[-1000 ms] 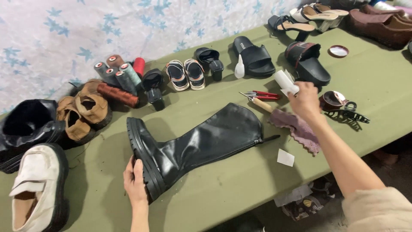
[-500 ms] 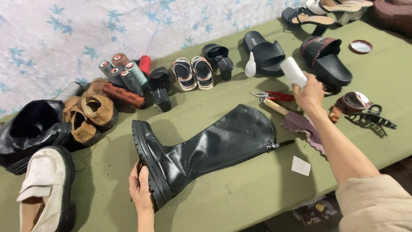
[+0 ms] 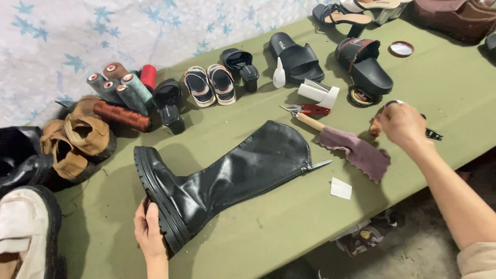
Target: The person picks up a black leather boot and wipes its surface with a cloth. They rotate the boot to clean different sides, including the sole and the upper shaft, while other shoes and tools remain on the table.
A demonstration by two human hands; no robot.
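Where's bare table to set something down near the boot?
Free: the green table along the near edge below the black boot, and the far right stretch beyond the right hand. Crowded: the back row, from the thread spools to the black slides.

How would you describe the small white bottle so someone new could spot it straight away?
Start at the green table and find the pair of black slides near its far edge. The small white bottle stands upright beside the left slide. It is the only white thing with a pointed tip.
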